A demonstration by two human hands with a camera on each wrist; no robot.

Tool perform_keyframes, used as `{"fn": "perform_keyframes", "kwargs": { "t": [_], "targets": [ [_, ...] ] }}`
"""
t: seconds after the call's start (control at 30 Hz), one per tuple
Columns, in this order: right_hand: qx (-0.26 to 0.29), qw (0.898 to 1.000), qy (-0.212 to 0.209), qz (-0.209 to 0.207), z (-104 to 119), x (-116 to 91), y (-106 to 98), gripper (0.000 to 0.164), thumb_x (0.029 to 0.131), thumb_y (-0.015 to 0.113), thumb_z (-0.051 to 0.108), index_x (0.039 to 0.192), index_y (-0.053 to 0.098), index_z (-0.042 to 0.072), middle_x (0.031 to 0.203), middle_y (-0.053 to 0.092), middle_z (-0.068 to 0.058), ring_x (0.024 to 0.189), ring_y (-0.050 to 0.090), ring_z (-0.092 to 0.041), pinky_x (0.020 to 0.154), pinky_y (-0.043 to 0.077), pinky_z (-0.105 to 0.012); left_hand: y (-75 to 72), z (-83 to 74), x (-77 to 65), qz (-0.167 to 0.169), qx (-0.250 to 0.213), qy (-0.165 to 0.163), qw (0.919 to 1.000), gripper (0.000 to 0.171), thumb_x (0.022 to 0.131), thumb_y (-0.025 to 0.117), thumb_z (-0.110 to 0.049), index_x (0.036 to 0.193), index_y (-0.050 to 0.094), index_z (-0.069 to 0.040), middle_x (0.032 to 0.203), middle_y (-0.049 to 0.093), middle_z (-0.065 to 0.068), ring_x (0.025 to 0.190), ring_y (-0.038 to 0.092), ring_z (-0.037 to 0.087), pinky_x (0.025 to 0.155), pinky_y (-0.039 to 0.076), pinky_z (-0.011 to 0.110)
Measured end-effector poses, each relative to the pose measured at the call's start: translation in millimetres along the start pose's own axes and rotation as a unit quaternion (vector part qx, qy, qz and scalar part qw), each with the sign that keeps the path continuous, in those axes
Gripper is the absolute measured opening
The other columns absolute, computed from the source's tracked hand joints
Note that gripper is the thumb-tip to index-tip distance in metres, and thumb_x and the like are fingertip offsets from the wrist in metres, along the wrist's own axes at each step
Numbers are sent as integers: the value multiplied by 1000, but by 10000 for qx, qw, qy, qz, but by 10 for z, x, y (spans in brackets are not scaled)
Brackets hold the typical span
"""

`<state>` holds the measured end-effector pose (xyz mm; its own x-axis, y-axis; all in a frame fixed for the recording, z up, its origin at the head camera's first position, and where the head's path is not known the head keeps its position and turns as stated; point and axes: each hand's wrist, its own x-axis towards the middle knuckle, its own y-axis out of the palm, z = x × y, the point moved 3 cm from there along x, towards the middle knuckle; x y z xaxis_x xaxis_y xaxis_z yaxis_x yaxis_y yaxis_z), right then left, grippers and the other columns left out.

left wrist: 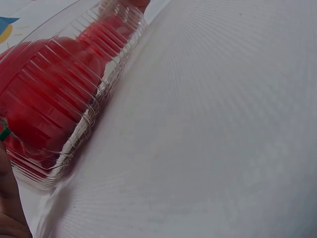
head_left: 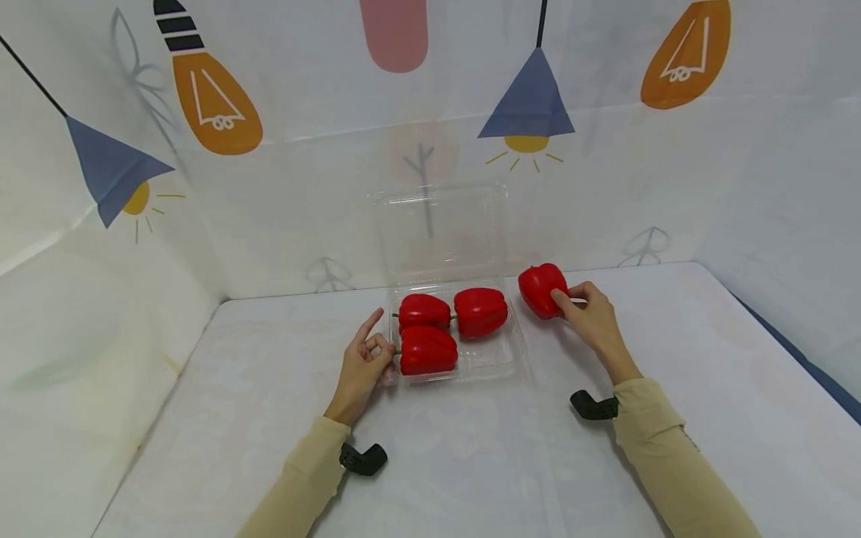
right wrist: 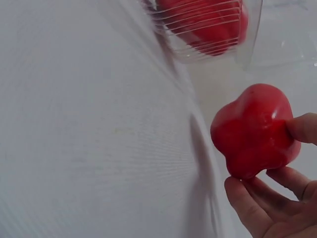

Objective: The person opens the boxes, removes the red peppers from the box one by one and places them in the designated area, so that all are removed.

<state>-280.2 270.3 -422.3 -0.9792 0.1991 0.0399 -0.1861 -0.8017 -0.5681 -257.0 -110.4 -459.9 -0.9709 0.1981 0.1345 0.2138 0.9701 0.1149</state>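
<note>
A red bell pepper [head_left: 542, 290] is pinched between the thumb and fingers of my right hand [head_left: 595, 317], just right of a clear plastic clamshell container [head_left: 494, 362]. In the right wrist view that pepper [right wrist: 255, 131] shows its lobed end, held above the white surface. Three more red peppers lie in the container: a back left one [head_left: 422, 310], a right one [head_left: 480, 312] and a front left one [head_left: 428, 351]. My left hand [head_left: 363, 366] grips the container's left edge, one finger stretched out. The left wrist view shows only part of this hand [left wrist: 10, 198].
The container's clear lid [head_left: 440, 232] stands open against the back wall. A white cloth [head_left: 457, 463] covers the table. Printed lamps and bulbs decorate the wall sheet [head_left: 323, 187]. A black device sits at each sleeve cuff.
</note>
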Motion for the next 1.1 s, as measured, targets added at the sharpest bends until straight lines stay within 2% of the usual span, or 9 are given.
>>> {"fn": "perform_keyframes", "kwargs": {
  "t": [0.43, 0.77, 1.1],
  "targets": [
    [-14, 9996, 199, -190, -85, 35, 67, 59, 93, 47, 50, 121, 46, -2, 132, 49, -24, 121, 50, -40, 97, 47, -49, 18, -4, 15, 52, -122, 21, 9999, 69, 91, 57, 1, 149, 25, -16, 77, 55, -2, 47, 50, 5, 46, 44, 16],
    [-101, 9991, 303, -282, -168, 49, 78, 61, 95, 42, 51, 121, 45, -4, 128, 50, -26, 119, 48, -40, 99, 45, -49, 21, 12, 26, 41, -24, -66, 10000, 67, 91, 55, 0, 149, 26, -18, 76, 55, -2, 48, 50, 6, 47, 45, 16],
    [35, 9989, 283, -359, -251, 80, 147, 63, 94, 43, 53, 120, 47, -4, 127, 51, -25, 120, 46, -39, 102, 39, -52, -5, 6, 10, 40, 58, -69, 10000, 68, 92, 57, -3, 150, 25, -17, 75, 55, -3, 49, 50, 7, 48, 45, 17]
  ]
}}
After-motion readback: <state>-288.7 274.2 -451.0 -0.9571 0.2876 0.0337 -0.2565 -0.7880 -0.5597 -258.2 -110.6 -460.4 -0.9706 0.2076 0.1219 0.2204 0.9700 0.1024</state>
